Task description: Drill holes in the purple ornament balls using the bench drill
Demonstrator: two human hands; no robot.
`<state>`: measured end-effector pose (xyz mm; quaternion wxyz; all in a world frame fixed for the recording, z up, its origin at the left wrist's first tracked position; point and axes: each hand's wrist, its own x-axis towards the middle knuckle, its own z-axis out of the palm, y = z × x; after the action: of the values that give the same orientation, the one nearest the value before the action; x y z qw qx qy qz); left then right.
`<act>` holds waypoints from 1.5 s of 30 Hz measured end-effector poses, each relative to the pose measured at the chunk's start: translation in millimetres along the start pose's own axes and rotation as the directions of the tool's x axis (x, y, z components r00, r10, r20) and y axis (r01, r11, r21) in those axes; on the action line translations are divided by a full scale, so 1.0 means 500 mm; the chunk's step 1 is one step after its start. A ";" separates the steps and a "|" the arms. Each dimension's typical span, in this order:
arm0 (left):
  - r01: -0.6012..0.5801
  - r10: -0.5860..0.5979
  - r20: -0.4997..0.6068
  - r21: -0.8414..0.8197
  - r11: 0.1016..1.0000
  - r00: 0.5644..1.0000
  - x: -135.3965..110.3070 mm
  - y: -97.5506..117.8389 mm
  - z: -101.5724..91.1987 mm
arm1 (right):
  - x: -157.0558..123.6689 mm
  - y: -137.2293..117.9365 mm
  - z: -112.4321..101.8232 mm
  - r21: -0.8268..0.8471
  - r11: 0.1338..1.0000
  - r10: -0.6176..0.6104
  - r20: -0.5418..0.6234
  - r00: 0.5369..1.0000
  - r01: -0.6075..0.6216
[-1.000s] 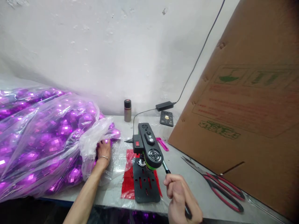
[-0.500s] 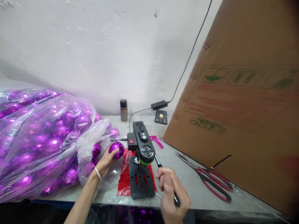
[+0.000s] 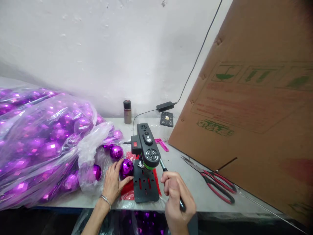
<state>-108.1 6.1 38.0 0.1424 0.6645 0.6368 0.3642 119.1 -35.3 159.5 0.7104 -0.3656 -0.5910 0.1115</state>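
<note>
At the black press, your left hand grasps a purple ball while your right hand clenches the lever.

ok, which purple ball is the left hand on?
The ball beside the black base plate, between thumb and fingers of the left hand; the other balls lie outside its grasp.
</note>
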 end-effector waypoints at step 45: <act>0.169 -0.115 0.140 -0.474 0.864 0.983 -0.051 0.129 0.144 | 0.053 -0.039 -0.006 -0.013 0.998 0.063 0.070 0.996 -0.062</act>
<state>-10.4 -7.9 22.5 0.3642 0.5775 0.5642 0.4643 123.7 -34.9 192.1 0.6831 -0.3836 -0.6047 0.1432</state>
